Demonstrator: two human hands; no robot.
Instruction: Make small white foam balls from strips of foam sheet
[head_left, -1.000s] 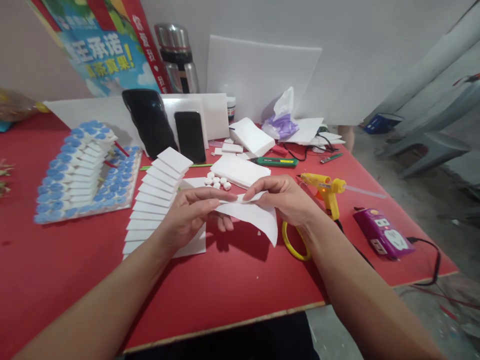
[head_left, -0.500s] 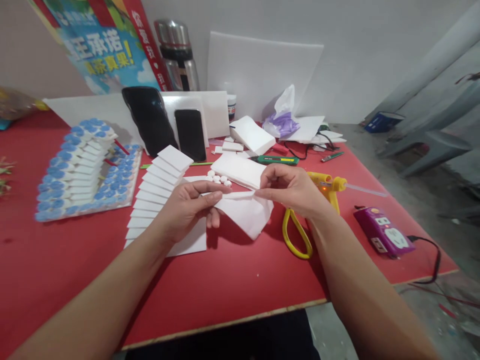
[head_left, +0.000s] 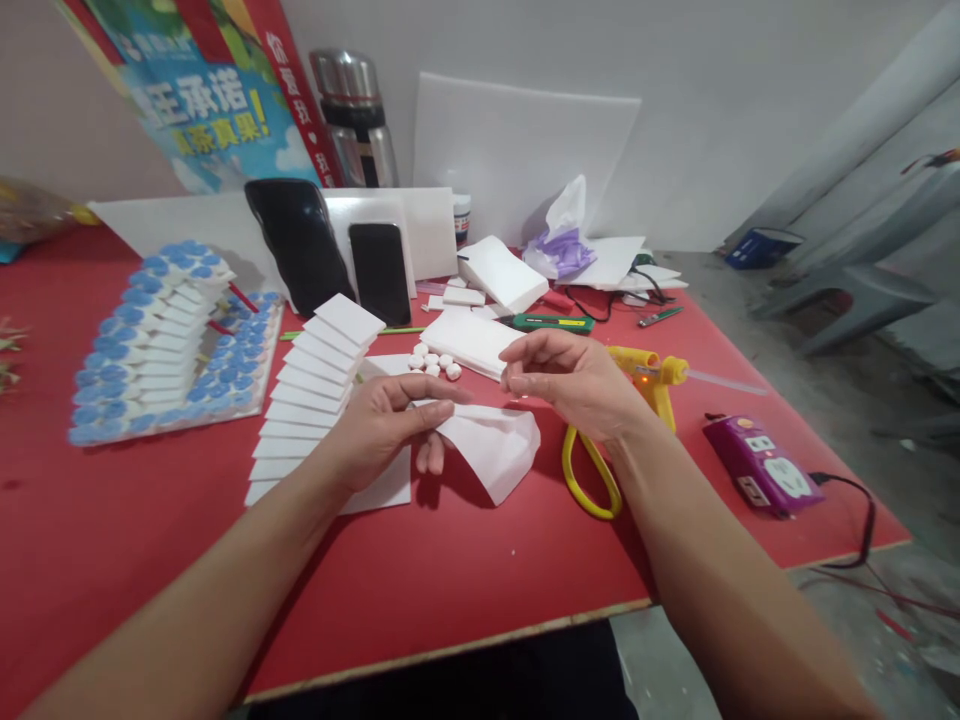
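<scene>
My left hand (head_left: 394, 420) pinches the left edge of a thin white tissue (head_left: 495, 450) between thumb and fingers. The tissue hangs over the red tabletop, its right side loose and slightly creased. My right hand (head_left: 566, 380) is just above and right of the tissue's free end, off it, fingers bent and thumb a little apart. Beyond the hands lie several small white rolled pieces (head_left: 435, 361) and a stack of white sheets (head_left: 472, 340). White panels in overlapping steps (head_left: 300, 405) are left of my left hand.
A yellow glue gun (head_left: 649, 375) rests right of my right hand, near a purple power socket box (head_left: 765, 465). A blue-and-white model (head_left: 172, 350) stands left. Two phones (head_left: 379, 275) lean at the back. A green cutter knife (head_left: 555, 323) and purple tissue pack (head_left: 562, 250) lie behind.
My right hand has let go of the tissue's upper right edge and come slightly away. The tissue now droops from my left hand, its free side lower.
</scene>
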